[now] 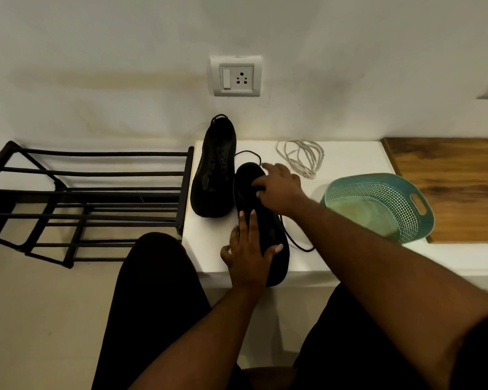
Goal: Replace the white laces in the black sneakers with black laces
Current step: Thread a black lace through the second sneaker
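Hands first: both rested on the nearer black fabric sneaker (265, 229), which lay on the white bench top (350, 161) with its long axis running from the front edge toward the wall. Furthest left stood a black metal shoe rack (90, 198), off the bench. Next, by the bench's left edge, sat the other black sneaker (213, 170), parallel to the first and further back, seemingly already laced in black. The left hand (248, 249) lay flat with fingers spread and straight, pressing the nearer sneaker's front end at the front edge. The right hand (279, 187) sat on its far end, fingers curled onto the shoe; whether they pinched the loose black lace (296, 244) trailing to the right could not be told. Behind the right hand, near the back edge, lay the removed white laces (302, 157) in a bundle. Rightmost was a teal perforated plastic basket (378, 206). The lace's free end lay nearer the right hand.
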Demonstrator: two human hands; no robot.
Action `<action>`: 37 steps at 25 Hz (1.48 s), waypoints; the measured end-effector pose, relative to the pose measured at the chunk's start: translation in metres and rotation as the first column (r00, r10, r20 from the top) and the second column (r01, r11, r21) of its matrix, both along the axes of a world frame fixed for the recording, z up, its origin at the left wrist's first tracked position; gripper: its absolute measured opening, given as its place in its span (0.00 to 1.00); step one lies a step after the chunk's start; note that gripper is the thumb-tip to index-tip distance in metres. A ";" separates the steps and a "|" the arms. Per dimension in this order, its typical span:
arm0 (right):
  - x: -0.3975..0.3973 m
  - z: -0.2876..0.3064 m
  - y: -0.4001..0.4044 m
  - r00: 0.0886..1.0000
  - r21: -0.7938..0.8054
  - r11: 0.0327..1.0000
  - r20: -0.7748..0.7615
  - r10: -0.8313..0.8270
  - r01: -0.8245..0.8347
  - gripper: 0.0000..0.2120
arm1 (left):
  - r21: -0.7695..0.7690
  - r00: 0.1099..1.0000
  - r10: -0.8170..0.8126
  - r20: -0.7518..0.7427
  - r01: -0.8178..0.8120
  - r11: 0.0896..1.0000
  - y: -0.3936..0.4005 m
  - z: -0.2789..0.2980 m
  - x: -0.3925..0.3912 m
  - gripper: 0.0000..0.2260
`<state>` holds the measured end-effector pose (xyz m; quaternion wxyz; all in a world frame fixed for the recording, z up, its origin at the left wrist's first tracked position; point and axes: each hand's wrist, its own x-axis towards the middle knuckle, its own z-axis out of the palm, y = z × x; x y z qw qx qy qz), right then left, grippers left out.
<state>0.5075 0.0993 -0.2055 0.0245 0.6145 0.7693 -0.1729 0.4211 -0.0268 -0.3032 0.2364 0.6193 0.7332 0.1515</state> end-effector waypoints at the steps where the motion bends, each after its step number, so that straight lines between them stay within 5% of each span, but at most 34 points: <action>1: -0.007 -0.006 0.000 1.000 -0.083 0.996 0.022 -0.009 0.011 0.19 | -0.015 1.000 0.004 -0.014 -0.005 1.000 0.000 0.006 0.000 0.41; 3: -0.014 -0.016 -0.001 0.994 -0.192 0.978 -0.053 -0.091 0.079 0.17 | -0.033 0.994 -0.047 -0.099 0.044 0.998 0.002 0.014 -0.005 0.39; 6: -0.012 -0.010 -0.010 0.956 -0.151 0.981 -0.249 -0.158 0.122 0.09 | -0.089 0.987 -0.120 -0.105 0.111 0.990 0.003 0.018 -0.018 0.38; 9: -0.004 0.007 -0.044 0.855 -0.208 0.966 -0.462 -0.236 0.154 0.05 | -0.006 0.984 0.025 0.179 -0.024 1.000 0.009 0.027 -0.023 0.26; 10: 0.000 0.009 -0.062 0.820 -0.232 0.960 -0.512 -0.256 0.155 0.05 | -0.007 0.890 0.165 0.426 -0.179 0.984 0.012 0.035 -0.025 0.19; 11: 0.005 0.007 -0.083 0.805 -0.241 0.960 -0.536 -0.254 0.142 0.04 | -0.115 0.665 0.303 0.683 -0.312 0.943 0.013 0.046 -0.028 0.13; 12: 0.010 0.003 -0.105 0.816 -0.241 0.964 -0.532 -0.229 0.114 0.02 | -0.286 0.407 0.407 0.817 -0.327 0.901 0.013 0.057 -0.032 0.11; 13: 0.016 -0.004 -0.128 0.854 -0.225 0.972 -0.491 -0.169 0.063 0.05 | -0.403 0.251 0.460 0.852 -0.246 0.881 0.009 0.069 -0.037 0.12; 14: 0.021 -0.013 -0.150 0.898 -0.205 0.979 -0.431 -0.091 0.001 0.10 | -0.436 0.229 0.462 0.857 -0.156 0.886 0.002 0.081 -0.041 0.14; 17: 0.030 -0.032 -0.190 0.861 -0.199 0.978 -0.483 -0.158 0.068 0.11 | -0.303 0.424 0.322 0.847 -0.113 0.946 -0.022 0.100 -0.039 0.09; 19: 0.031 -0.018 -0.197 0.578 -0.325 0.911 -0.704 -0.413 0.254 0.10 | -0.130 0.566 0.156 0.810 -0.086 0.988 -0.047 0.107 -0.036 0.06; 21: 0.032 -0.002 -0.189 0.225 -0.545 0.792 -0.764 -0.604 0.275 0.14 | -0.030 0.654 -0.079 0.752 0.154 0.988 -0.072 0.109 -0.035 0.03; 24: 0.019 0.018 -0.189 0.244 -0.550 0.817 -0.780 -0.577 0.173 0.08 | -0.139 0.697 -0.303 0.650 0.501 0.854 -0.093 0.105 -0.038 0.06; 26: 0.014 0.020 -0.199 0.186 -0.487 0.848 -0.831 -0.524 0.212 0.06 | -0.282 0.729 -0.107 0.676 0.391 0.876 -0.090 0.102 -0.046 0.10; 27: 0.015 0.018 -0.205 0.164 -0.459 0.860 -0.852 -0.498 0.224 0.07 | -0.383 0.682 0.110 0.723 0.263 0.885 -0.084 0.103 -0.052 0.12; 29: 0.020 0.013 -0.216 0.214 -0.421 0.888 -0.865 -0.454 0.183 0.07 | -0.549 0.364 0.474 0.802 0.137 0.824 -0.071 0.105 -0.063 0.15; 31: 0.024 0.004 -0.227 0.324 -0.447 0.890 -0.831 -0.452 0.095 0.06 | -0.580 0.080 0.576 0.814 0.057 0.812 -0.060 0.104 -0.064 0.16; 32: 0.024 0.001 -0.232 0.367 -0.458 0.885 -0.811 -0.455 0.086 0.05 | -0.551 0.054 0.551 0.833 -0.016 0.834 -0.058 0.104 -0.062 0.15; 34: 0.024 0.001 -0.227 0.341 -0.418 0.874 -0.807 -0.483 0.249 0.03 | -0.411 0.265 0.426 0.865 -0.115 0.904 -0.060 0.102 -0.054 0.13; 36: 0.022 0.010 -0.205 0.264 -0.401 0.813 -0.803 -0.534 0.423 0.09 | -0.267 0.563 0.202 0.801 0.033 0.963 -0.068 0.102 -0.045 0.11; 37: 0.019 0.017 -0.191 0.238 -0.451 0.797 -0.789 -0.566 0.401 0.10 | -0.226 0.640 0.088 0.764 0.137 0.964 -0.072 0.101 -0.040 0.11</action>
